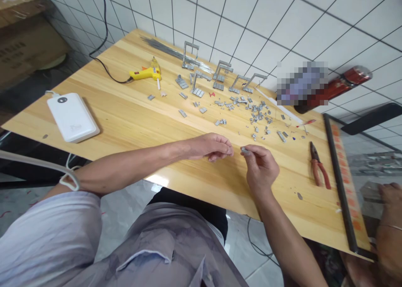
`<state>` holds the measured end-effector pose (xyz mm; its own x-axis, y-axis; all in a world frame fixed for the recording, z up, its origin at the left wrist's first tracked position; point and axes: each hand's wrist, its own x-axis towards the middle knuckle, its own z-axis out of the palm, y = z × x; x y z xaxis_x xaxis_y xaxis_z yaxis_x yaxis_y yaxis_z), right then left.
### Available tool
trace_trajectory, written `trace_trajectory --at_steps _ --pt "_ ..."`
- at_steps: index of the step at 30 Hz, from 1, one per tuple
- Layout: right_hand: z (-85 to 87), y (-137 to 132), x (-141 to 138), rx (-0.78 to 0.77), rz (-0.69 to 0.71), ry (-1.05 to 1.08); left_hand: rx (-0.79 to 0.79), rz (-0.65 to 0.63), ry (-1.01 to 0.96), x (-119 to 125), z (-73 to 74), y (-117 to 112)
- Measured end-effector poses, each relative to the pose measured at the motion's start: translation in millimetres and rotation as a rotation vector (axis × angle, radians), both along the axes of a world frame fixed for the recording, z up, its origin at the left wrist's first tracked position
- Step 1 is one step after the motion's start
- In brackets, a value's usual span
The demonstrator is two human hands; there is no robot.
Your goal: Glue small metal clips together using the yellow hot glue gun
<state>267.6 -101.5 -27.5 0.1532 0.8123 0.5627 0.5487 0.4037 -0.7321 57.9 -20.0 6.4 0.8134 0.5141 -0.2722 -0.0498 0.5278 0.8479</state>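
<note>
My right hand (263, 165) pinches a small grey piece (246, 152) between thumb and fingertips, just above the table's front part. Close by on its left is my left hand (217, 146), its fingers curled and drawn together; whatever they hold, if anything, is too small to make out. A narrow gap separates the two hands. Beyond them lie many small grey pieces (258, 112), scattered in a loose pile. Several grey frames (201, 83), built from strips, stand farther back near the wall.
A yellow glue gun (145, 73), a white power bank (73, 117) and a bundle of thin grey strips (163, 48) lie on the wooden table (125, 124). Red-handled pliers (319, 166) and a red flask (342, 84) are at right. Another person's hand (391, 199) shows at the right edge.
</note>
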Motion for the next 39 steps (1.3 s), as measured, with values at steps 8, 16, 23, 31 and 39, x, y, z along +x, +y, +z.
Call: trace_trajectory --at_steps 8,16,23,31,39 --pt "20.6 -0.6 1.6 -0.131 0.014 0.085 0.012 -0.008 0.021 -0.7 1.5 1.3" --pt "30.3 6.6 7.4 -0.140 -0.018 0.036 0.016 0.021 0.031 -0.1 1.4 0.6" --pt "4.3 22.0 15.2 -0.140 -0.006 0.053 -0.012 0.032 0.038 -0.2 -2.4 4.1" --pt "-15.2 23.5 25.7 -0.193 -0.009 0.030 -0.060 0.033 0.043 0.2 -3.9 6.1" --pt "-8.5 23.5 25.4 -0.186 0.005 -0.044 -0.059 0.042 0.053 0.0 -10.2 7.1"
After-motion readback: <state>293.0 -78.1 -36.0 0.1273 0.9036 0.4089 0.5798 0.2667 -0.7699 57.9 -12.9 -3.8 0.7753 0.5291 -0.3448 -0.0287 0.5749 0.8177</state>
